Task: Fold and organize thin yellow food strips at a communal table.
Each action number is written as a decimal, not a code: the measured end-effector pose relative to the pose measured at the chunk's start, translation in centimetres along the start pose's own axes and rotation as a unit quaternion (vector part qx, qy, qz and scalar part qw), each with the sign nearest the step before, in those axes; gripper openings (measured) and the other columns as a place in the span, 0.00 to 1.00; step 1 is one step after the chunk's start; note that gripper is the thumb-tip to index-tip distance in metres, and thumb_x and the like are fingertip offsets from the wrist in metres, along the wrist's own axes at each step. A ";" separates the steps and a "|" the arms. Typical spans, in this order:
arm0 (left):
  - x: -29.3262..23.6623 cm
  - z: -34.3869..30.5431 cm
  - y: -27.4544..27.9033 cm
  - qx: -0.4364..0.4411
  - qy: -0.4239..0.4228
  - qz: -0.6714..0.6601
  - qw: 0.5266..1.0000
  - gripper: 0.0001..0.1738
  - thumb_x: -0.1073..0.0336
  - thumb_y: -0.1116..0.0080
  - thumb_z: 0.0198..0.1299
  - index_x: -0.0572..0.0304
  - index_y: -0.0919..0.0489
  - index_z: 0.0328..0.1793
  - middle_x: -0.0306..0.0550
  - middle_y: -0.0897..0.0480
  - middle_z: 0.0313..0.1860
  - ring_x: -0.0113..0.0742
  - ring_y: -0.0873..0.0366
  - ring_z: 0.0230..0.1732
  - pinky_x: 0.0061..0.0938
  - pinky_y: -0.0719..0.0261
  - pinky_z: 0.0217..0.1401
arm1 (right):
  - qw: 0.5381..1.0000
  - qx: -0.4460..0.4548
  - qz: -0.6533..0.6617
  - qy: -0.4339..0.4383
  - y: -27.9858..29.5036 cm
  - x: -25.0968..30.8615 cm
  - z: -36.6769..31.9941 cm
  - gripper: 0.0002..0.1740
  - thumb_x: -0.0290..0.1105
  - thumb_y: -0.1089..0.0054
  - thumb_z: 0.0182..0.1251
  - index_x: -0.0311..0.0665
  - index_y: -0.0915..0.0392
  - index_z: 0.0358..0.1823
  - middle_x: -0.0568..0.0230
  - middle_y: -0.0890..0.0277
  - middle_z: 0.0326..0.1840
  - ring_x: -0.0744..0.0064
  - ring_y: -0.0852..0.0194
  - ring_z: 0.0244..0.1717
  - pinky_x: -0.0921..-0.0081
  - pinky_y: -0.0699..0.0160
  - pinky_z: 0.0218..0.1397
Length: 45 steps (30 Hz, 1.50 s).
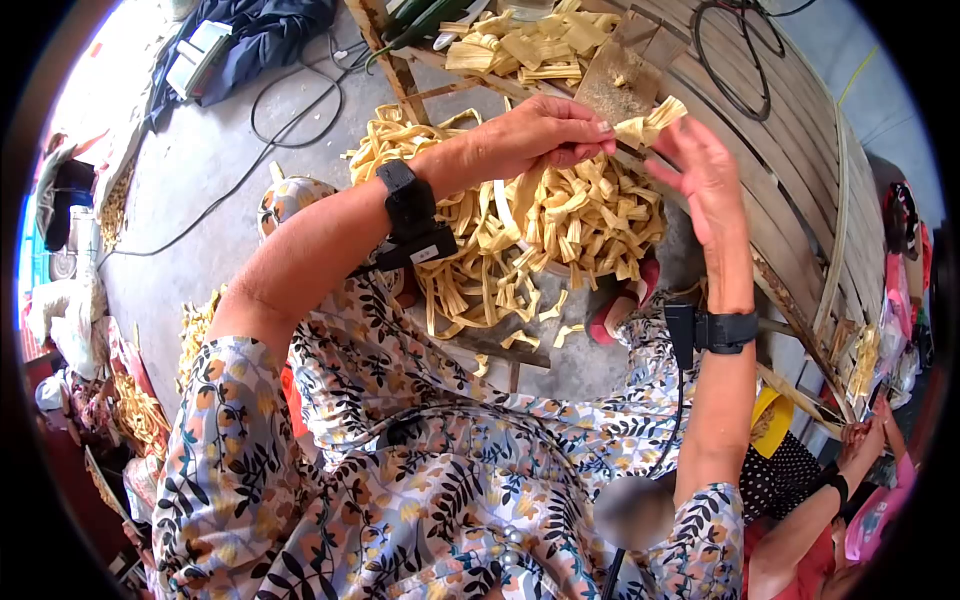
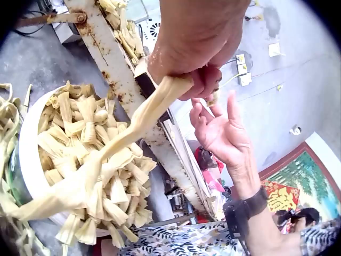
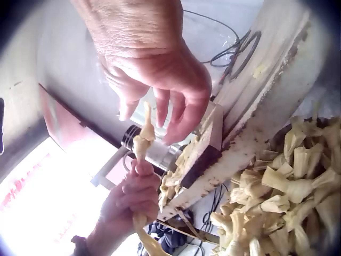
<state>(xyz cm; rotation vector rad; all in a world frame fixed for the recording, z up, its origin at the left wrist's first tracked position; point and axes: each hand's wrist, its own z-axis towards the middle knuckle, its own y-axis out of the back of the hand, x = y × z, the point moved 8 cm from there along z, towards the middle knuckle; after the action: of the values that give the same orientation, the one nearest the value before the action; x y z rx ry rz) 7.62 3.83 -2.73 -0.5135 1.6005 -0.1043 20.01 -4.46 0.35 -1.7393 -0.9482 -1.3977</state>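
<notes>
The left hand (image 1: pixel 555 135) curls its fingers round a flat, pale-yellow strip (image 1: pixel 650 122), its knotted, flared end poking out above the far side of the pile. Just right, the right hand (image 1: pixel 703 180) holds nothing, fingers spread and slightly bent. Stubby, pleated knotted pieces (image 1: pixel 595 215) heap a curved white tub (image 2: pixel 31 154); weathered wooden slats form the surface (image 1: pixel 800 170) at right.

a makeshift workshop, it seems: rough slatted table (image 1: pixel 800 135), concrete floor (image 1: pixel 220 150), heaped knotted strips (image 1: pixel 590 215).
</notes>
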 end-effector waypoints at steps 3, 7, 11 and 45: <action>0.2 0.3 -0.1 -0.003 -0.002 -0.015 1.000 0.13 0.61 0.51 0.62 0.65 0.23 0.40 0.28 0.32 0.20 0.14 0.43 0.20 0.11 0.46 0.21 | 0.998 0.049 -0.017 -0.018 -3.4 -0.7 -0.7 0.15 0.35 0.37 0.54 0.35 0.25 0.41 0.71 0.28 0.27 0.86 0.31 0.25 0.91 0.27 0.27; -0.5 0.0 -0.3 0.041 0.015 -0.003 0.999 0.14 0.61 0.52 0.62 0.66 0.24 0.41 0.29 0.34 0.19 0.14 0.44 0.18 0.11 0.49 0.19 | 0.999 0.023 0.046 0.017 -2.9 -0.4 -0.3 0.10 0.28 0.39 0.54 0.33 0.24 0.37 0.74 0.32 0.21 0.93 0.44 0.17 0.94 0.49 0.16; -1.2 0.6 0.6 0.045 0.010 0.016 0.999 0.14 0.60 0.53 0.62 0.66 0.24 0.39 0.29 0.35 0.17 0.16 0.44 0.17 0.12 0.49 0.18 | 0.995 0.007 0.102 0.000 -1.9 -0.2 0.5 0.07 0.27 0.39 0.53 0.32 0.24 0.33 0.73 0.33 0.19 0.92 0.46 0.15 0.94 0.51 0.16; -7.3 6.6 6.9 -0.202 -0.153 0.328 0.910 0.13 0.63 0.49 0.59 0.65 0.20 0.32 0.33 0.29 0.17 0.18 0.38 0.16 0.15 0.39 0.18 | 0.981 -0.171 0.075 0.045 4.5 -0.4 7.1 0.09 0.31 0.40 0.55 0.31 0.25 0.27 0.66 0.29 0.19 0.85 0.38 0.15 0.88 0.39 0.16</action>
<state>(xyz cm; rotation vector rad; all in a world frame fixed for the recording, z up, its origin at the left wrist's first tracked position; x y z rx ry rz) 12.24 14.33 0.76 -0.2595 1.4068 0.7941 27.19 -0.50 -1.60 -1.9296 -0.5374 -1.5937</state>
